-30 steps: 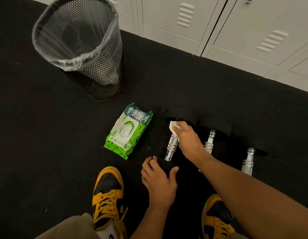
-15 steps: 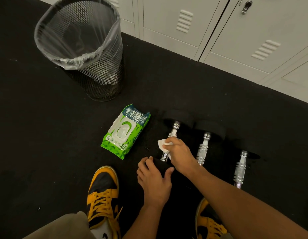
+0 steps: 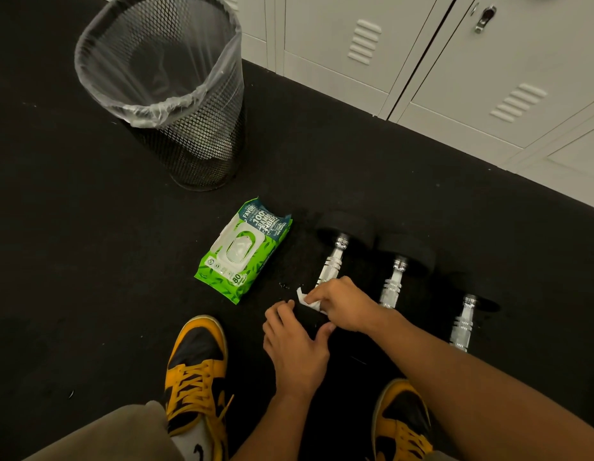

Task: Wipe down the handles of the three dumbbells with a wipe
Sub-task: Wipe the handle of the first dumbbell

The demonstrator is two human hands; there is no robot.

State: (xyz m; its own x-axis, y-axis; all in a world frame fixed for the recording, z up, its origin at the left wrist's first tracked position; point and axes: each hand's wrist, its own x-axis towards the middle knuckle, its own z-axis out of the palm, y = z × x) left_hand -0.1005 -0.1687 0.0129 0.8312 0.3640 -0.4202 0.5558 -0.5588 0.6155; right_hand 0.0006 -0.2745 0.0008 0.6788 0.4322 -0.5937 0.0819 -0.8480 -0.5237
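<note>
Three dumbbells with chrome handles and black heads lie side by side on the black floor. My left hand grips the near black head of the left dumbbell. My right hand pinches a white wipe around the near end of that dumbbell's handle. The middle dumbbell and the right dumbbell lie untouched to the right, with my right forearm crossing in front of them.
A green pack of wipes lies on the floor left of the dumbbells. A black mesh waste bin with a clear liner stands behind it. White lockers line the back. My two yellow-and-black shoes flank the hands.
My right hand has slid the wipe along the left dumbbell's handle from the far end to the near end. My left hand stays on the near head.
</note>
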